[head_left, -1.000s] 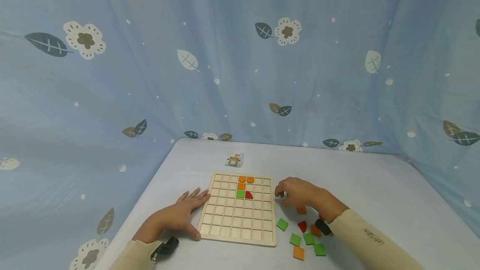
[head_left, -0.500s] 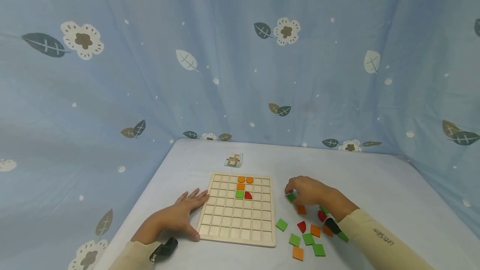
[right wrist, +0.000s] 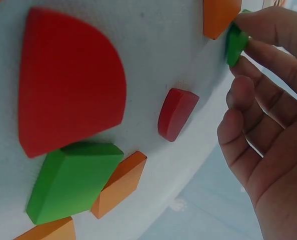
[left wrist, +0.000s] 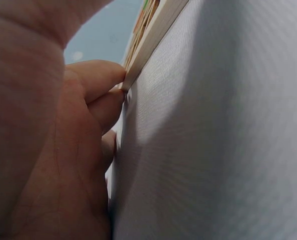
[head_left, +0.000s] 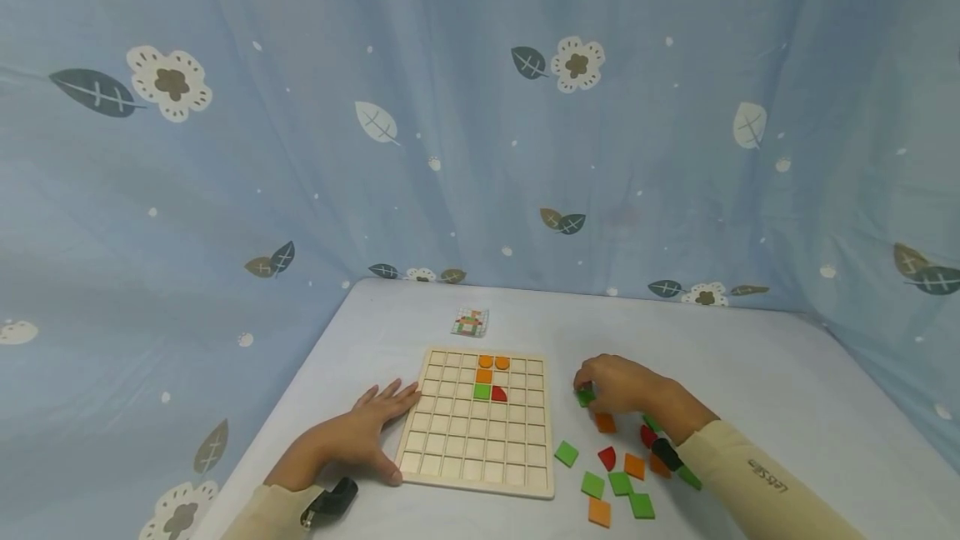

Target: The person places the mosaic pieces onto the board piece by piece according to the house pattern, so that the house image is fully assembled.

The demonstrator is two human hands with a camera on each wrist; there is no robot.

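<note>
A wooden grid board (head_left: pixel 472 448) lies on the table, with two orange round pieces (head_left: pixel 493 362), an orange square (head_left: pixel 484 376), a green square (head_left: pixel 482 392) and a red quarter-circle (head_left: pixel 499 394) set in its upper cells. My left hand (head_left: pixel 363 436) rests along the board's left side, fingers spread and straight, thumb at the near corner. In the left wrist view fingertips touch the board's edge (left wrist: pixel 151 42). Right of the board, my right hand (head_left: pixel 618 386) pinches a green tile (right wrist: pixel 236 44) between thumb and fingers, low over the table. A red piece (right wrist: pixel 177 114) lies near those fingers.
Loose green tiles (head_left: pixel 592 485), orange squares (head_left: pixel 599 512) and red quarter-circles (head_left: pixel 607 458) lie scattered right of the board, some partly under my right forearm. Behind the board is a small pattern card (head_left: pixel 470 322). A blue patterned curtain (head_left: pixel 480 148) hangs behind the table.
My right hand has drawn back rightward from beside the board's right edge to the green tile, staying there over the last half second. The left hand keeps its place.
</note>
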